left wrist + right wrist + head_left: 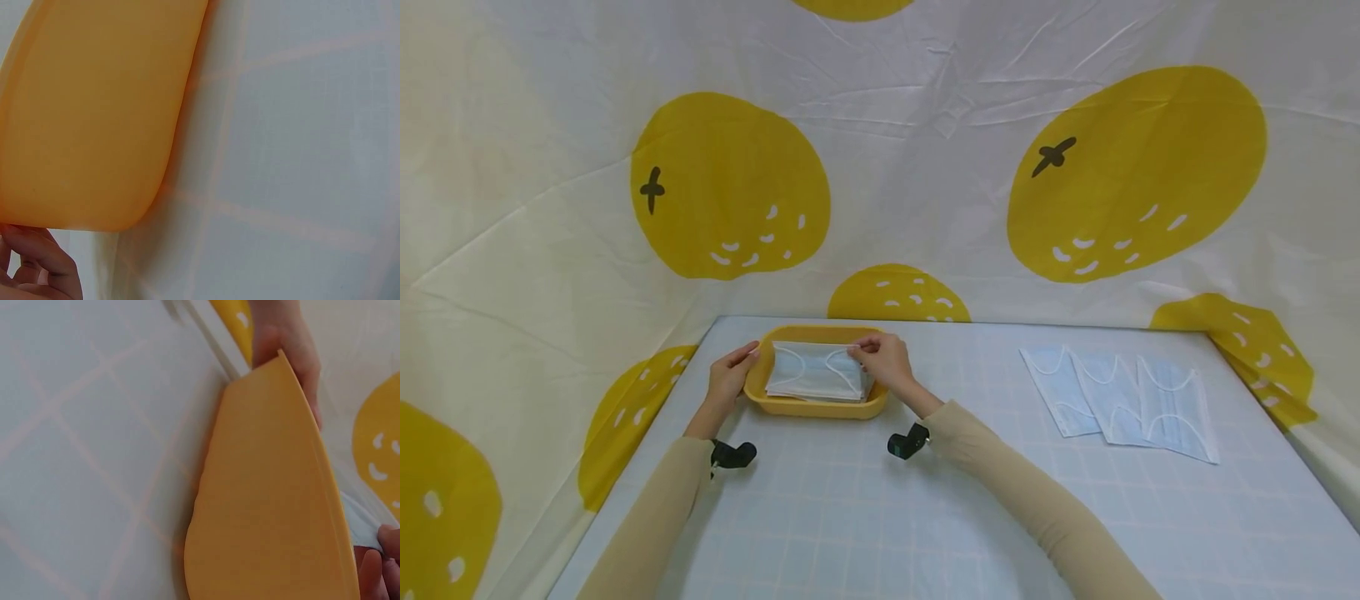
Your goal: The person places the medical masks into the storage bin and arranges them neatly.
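Pinching the far right corner of the topmost pale blue pleated face mask with white ear loops [815,371], the right hand [885,362] has its thumb and fingertips closed on that thin edge, likely because a corner is the easiest place to control such limp fabric! And look where that mask lies: on a small stack of similar masks [816,396], inside a shallow, rounded yellow plastic tray [820,409] near the far left of the pale blue checked tablecloth [962,517]. Over at the tray's left end, the left hand [727,375] grips the rim, bent fingers against its outside, probably to keep this light container from sliding. Well off to the right, three overlapping pale blue masks [1107,392] lie fanned out, loops upward, apparently spread so that every one is easy to pick up
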{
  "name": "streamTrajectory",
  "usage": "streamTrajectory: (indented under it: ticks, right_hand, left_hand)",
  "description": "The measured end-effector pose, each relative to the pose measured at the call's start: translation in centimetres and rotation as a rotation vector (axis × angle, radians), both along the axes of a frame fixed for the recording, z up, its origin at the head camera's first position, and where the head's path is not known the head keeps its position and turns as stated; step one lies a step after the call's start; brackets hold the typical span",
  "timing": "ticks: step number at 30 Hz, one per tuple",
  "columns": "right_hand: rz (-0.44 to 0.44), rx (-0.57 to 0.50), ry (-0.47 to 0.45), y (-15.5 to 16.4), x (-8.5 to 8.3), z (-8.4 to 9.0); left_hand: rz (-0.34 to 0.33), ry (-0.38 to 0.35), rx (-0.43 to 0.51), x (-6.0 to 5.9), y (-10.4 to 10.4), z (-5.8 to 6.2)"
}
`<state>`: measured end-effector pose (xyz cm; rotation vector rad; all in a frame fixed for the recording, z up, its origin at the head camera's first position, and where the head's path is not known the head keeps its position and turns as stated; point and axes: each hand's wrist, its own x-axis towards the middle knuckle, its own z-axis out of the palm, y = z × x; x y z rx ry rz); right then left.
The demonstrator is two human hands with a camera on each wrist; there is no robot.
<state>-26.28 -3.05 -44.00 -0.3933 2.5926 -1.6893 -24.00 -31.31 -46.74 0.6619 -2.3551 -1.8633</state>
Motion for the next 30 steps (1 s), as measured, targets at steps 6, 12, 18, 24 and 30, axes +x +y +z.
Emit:
streamTrajectory:
  ticks: [6, 12, 18, 24, 30]
  right_hand:
    - [-0.017, 0.017, 0.010, -0.29, -0.20, -0.16]
    - [-0.046, 0.032, 0.002, -0.72, -0.30, 0.03]
    - [-0.072, 0.069, -0.020, -0.92, -0.35, 0.18]
    - [-0.081, 0.102, -0.029, -1.01, -0.47, 0.06]
    - [-0.092, 0.169, 0.036, -0.91, -0.63, -0.13]
  left_hand:
    - [-0.015, 0.002, -0.002, 0.13, -0.09, 0.10]
    - [-0.005, -0.001, 0.000, 0.05, 0.12, 0.12]
    - [-0.002, -0.001, 0.013, 0.11, 0.09, 0.22]
    - [-0.011, -0.003, 0.004, 0.19, 0.04, 0.21]
    - [-0.009, 0.010, 0.002, 0.19, 0.06, 0.08]
